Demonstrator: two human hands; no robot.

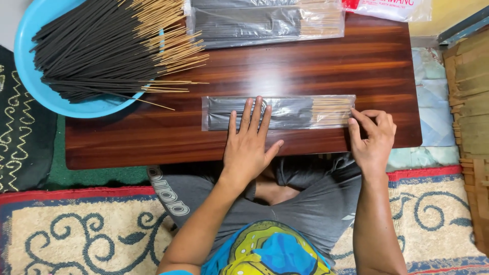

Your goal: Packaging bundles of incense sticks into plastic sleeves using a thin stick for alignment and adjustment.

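Clear packet of black incense sticks [277, 112] lies flat, lengthwise along the front part of the wooden table [305, 61]. Left hand [249, 145] open, fingers spread, palm pressing down on the packet's middle. Right hand [373, 137] at the packet's right end – fingertips pinching the plastic edge by the bare stick ends. Loose incense sticks [102, 46] piled in a blue basin [30, 30] at the table's left rear corner; more filled packets [265, 23] stacked along the back edge – well apart from both hands.

Home floor workspace: patterned rug [76, 229], low wooden table [331, 56], person seated cross-legged.
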